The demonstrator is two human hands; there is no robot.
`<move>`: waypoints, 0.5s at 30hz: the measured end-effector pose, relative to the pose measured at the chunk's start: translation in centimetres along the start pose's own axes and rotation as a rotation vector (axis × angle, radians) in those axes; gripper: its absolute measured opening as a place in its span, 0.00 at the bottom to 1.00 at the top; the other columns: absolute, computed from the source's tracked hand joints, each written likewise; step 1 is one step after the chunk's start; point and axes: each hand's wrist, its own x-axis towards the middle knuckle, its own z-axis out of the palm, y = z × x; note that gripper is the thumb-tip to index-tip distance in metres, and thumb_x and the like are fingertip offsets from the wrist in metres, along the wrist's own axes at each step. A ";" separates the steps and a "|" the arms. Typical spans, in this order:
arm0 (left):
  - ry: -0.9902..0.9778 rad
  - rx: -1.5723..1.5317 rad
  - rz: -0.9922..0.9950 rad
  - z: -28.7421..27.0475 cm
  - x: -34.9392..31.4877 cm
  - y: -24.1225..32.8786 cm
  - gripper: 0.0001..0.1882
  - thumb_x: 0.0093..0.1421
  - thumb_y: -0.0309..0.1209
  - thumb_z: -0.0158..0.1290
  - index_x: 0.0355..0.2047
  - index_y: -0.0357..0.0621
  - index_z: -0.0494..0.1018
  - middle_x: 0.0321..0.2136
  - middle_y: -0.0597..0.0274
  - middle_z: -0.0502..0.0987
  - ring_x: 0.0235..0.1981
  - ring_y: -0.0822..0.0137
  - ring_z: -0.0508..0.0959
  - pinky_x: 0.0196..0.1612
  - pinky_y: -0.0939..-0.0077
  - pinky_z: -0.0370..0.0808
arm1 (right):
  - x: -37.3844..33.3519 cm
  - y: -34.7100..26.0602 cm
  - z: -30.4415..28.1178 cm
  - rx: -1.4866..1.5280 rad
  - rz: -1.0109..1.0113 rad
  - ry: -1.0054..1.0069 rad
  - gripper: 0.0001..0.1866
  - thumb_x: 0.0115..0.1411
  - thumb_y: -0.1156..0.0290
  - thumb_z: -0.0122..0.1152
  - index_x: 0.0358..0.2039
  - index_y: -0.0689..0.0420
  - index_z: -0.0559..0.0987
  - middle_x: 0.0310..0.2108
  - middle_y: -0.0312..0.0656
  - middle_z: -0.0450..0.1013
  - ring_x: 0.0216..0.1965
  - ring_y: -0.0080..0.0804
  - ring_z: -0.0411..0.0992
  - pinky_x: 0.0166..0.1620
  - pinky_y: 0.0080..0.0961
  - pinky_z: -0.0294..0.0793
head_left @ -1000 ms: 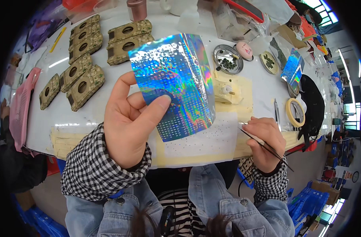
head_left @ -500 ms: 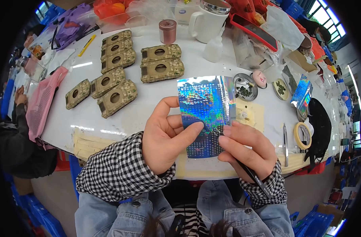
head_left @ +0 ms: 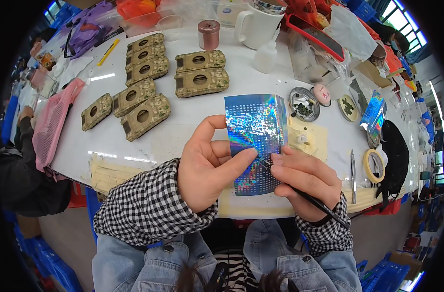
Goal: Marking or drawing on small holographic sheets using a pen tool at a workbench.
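A shiny blue holographic sheet (head_left: 253, 124) with rows of tiny printed marks is held upright over the table's near edge. My left hand (head_left: 205, 173) grips its left side, thumb across the front and fingers behind. My right hand (head_left: 312, 182) is closed around slim black tweezers (head_left: 312, 198), their back end pointing down to the right. Its fingertips are at the sheet's lower right edge, and the thin tip seems to meet the sheet's face near my left thumb. Beyond the sheet are several camouflage-patterned tank hulls (head_left: 202, 82), each with a round hole on top.
A round metal dish (head_left: 303, 103) of small green parts stands right of the sheet, near a tape roll (head_left: 373, 165) and silver tweezers (head_left: 353, 176). Farther back are a white mug (head_left: 261, 24), a squeeze bottle (head_left: 266, 57) and a red-cased phone (head_left: 315, 36). A pink mesh bag (head_left: 59, 119) lies left.
The sheet has tilted a little, and its reflections have shifted. My right hand has turned the tweezers, with the back end swinging up to the right. Both hands keep their holds.
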 end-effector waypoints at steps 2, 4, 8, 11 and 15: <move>-0.001 -0.002 0.007 -0.1 0.0 0.0 0.24 0.61 0.18 0.50 0.54 0.35 0.54 0.39 0.50 0.79 0.40 0.68 0.80 0.44 0.76 0.78 | 0.0 0.1 0.0 -0.005 0.000 -0.006 0.20 0.48 0.75 0.70 0.44 0.59 0.80 0.40 0.43 0.76 0.44 0.38 0.76 0.53 0.40 0.74; -0.003 -0.004 0.010 -0.1 0.0 0.1 0.23 0.61 0.18 0.50 0.54 0.35 0.54 0.39 0.49 0.79 0.40 0.68 0.80 0.44 0.76 0.78 | 0.0 0.0 0.1 -0.012 -0.001 -0.010 0.20 0.48 0.74 0.70 0.44 0.58 0.80 0.40 0.43 0.76 0.45 0.38 0.76 0.54 0.40 0.73; -0.007 0.003 -0.008 -0.1 0.0 0.1 0.23 0.61 0.18 0.50 0.53 0.35 0.54 0.38 0.49 0.79 0.40 0.68 0.80 0.43 0.77 0.78 | 0.1 -0.1 0.1 -0.028 0.006 -0.006 0.20 0.48 0.75 0.70 0.44 0.58 0.80 0.40 0.43 0.76 0.46 0.38 0.75 0.55 0.41 0.73; -0.002 0.014 -0.019 -0.1 0.0 0.2 0.22 0.61 0.18 0.51 0.52 0.35 0.54 0.38 0.49 0.79 0.39 0.68 0.80 0.43 0.76 0.78 | 0.1 -0.1 0.2 -0.032 0.014 -0.003 0.19 0.48 0.75 0.70 0.44 0.59 0.80 0.39 0.43 0.75 0.46 0.38 0.75 0.55 0.41 0.72; 0.000 0.018 -0.014 -0.1 -0.1 0.2 0.22 0.60 0.18 0.51 0.52 0.35 0.55 0.37 0.49 0.79 0.38 0.69 0.80 0.43 0.77 0.78 | 0.2 -0.2 0.2 -0.041 0.022 -0.015 0.20 0.48 0.75 0.69 0.44 0.59 0.79 0.39 0.43 0.75 0.46 0.38 0.75 0.56 0.41 0.72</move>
